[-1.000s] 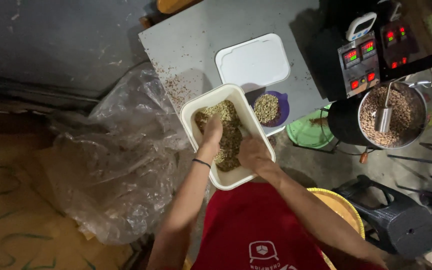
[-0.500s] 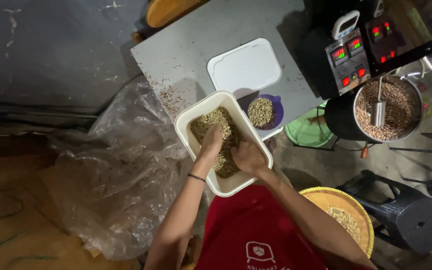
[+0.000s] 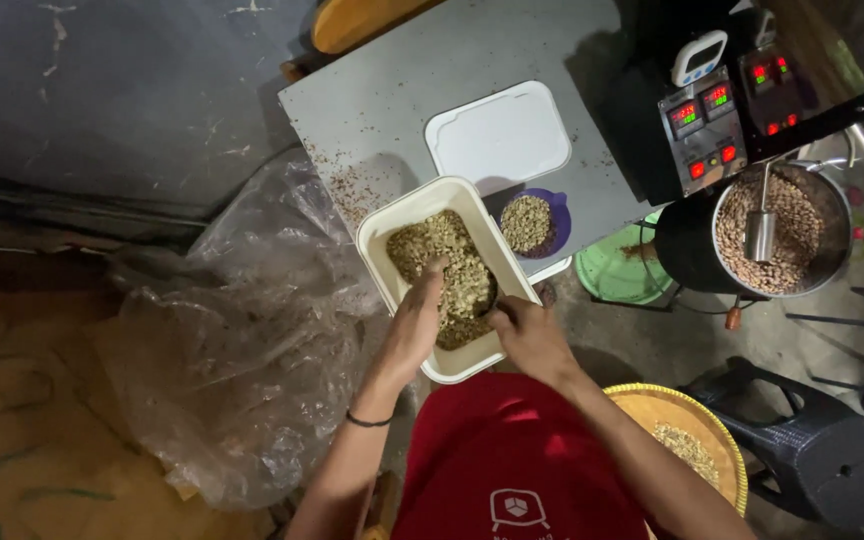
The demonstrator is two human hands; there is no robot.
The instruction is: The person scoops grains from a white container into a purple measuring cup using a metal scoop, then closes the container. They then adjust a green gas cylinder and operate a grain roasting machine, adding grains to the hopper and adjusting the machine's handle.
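A cream rectangular tub [image 3: 384,250] half full of pale green beans [image 3: 452,265] sits at the near edge of a grey table [image 3: 392,90]. My left hand [image 3: 418,315] reaches into the tub, fingertips dug into the beans. My right hand [image 3: 526,335] rests at the tub's near right side, fingers curled in the beans; whether it holds any is hidden. A small purple bowl [image 3: 530,223] of the same beans stands just right of the tub, beside the tub's white lid [image 3: 498,135].
A crumpled clear plastic sheet [image 3: 242,330] lies on the floor at left. At right stand a black drum of brown beans [image 3: 774,233] with a metal scoop, a control box with red displays [image 3: 702,125], a green basin [image 3: 617,272], a yellow woven tray [image 3: 687,445] and a dark stool [image 3: 822,455].
The view has shifted slightly. My left hand has pushed deeper into the beans, and my right hand has slid toward the tub's near right corner.
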